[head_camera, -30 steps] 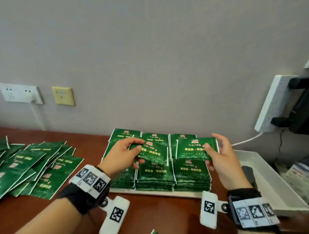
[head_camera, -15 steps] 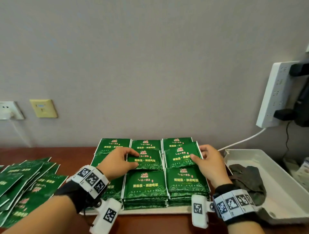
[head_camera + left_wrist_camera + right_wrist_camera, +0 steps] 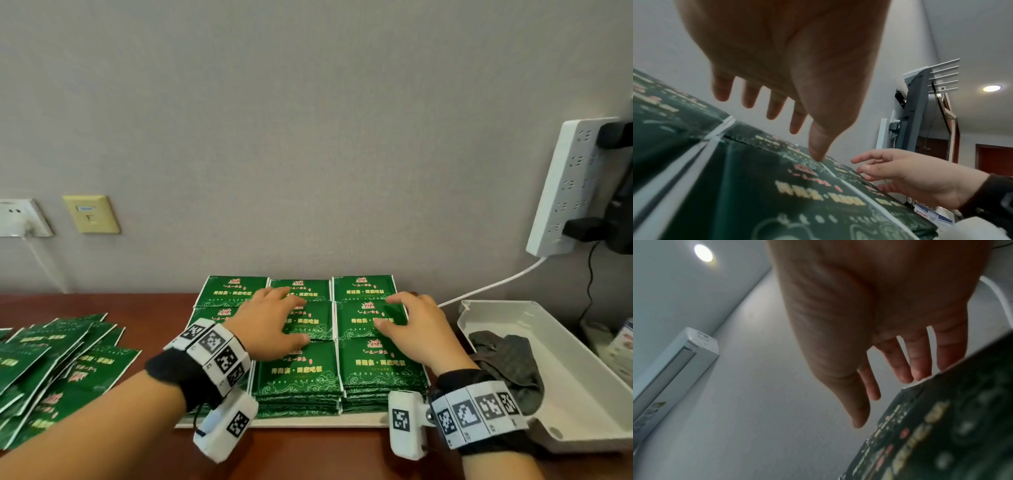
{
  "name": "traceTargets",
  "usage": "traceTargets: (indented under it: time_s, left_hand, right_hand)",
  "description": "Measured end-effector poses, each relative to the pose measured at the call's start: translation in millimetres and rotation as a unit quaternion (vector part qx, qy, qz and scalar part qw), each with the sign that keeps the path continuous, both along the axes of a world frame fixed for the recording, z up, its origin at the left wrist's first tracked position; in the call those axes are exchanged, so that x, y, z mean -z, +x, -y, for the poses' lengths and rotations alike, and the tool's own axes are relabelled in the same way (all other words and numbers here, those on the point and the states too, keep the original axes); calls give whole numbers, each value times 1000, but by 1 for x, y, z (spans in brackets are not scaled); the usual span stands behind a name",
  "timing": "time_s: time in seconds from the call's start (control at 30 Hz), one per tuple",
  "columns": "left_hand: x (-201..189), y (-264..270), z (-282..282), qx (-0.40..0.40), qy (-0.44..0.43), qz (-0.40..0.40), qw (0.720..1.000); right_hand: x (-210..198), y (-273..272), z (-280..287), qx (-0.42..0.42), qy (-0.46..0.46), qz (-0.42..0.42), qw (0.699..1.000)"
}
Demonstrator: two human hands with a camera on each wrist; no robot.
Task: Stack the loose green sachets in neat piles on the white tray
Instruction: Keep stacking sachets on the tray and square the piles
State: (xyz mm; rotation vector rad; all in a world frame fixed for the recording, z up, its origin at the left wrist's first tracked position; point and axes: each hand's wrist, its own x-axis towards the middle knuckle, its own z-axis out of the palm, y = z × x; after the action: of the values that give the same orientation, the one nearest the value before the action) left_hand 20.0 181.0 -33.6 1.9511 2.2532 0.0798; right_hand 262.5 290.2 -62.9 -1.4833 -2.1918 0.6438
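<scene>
On the tray (image 3: 274, 423) by the wall, green piles (image 3: 298, 370) stand in a tight grid, edges touching. The left hand (image 3: 270, 325) hovers low over the middle pile with fingers spread and slack, gripping nothing; the left wrist view shows only the thumb tip touching the top sachet. The right hand (image 3: 416, 329) is splayed the same way over the pile beside it, fingertips (image 3: 920, 376) at the far edge, nothing held. Both look like they're letting go and squaring up.

Plenty left to do: a loose heap of sachets (image 3: 51, 370) sprawls on the table (image 3: 308, 455) to the left, well apart from the tray.

These packets look thin, light and glossy, so I'd expect them to slide over one another and bend if lifted by a corner. Best bet is a pinch across one short edge, thumb on top, fingers beneath, then a flat press to settle each one without nudging its neighbours.
</scene>
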Motion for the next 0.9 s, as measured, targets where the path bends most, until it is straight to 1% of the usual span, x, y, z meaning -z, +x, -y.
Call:
traceTargets:
  time_s: [0.07, 0.2, 0.47, 0.53, 0.6, 0.73, 0.83, 0.9]
  left_hand:
    - [5, -1, -8, 14, -12, -2, 1000]
    - [13, -6, -14, 25, -8, -7, 1000]
    - [14, -11, -9, 47, 11, -11, 999]
    - [15, -13, -7, 55, 10, -19, 998]
    - [14, -13, -3, 70, 2, -21, 997]
    - [13, -9, 5, 106, -35, -37, 993]
    - [12, -6, 7, 113, -60, -49, 991]
    - [11, -4, 6, 111, -59, -48, 991]
  right_hand:
    - [-2, -2, 4, -10, -6, 24, 1000]
    - [-5, -3, 9, -12, -7, 67, 998]
    - [-14, -3, 18, -27, 7, 93, 995]
    - [-18, -4, 20, -59, 22, 105, 993]
    - [-22, -6, 24, -107, 23, 119, 987]
    - [-28, -8, 34, -180, -35, 185, 965]
    - [-30, -7, 38, -201, -61, 229, 951]
    - [-29, -7, 38, -200, -56, 231, 951]
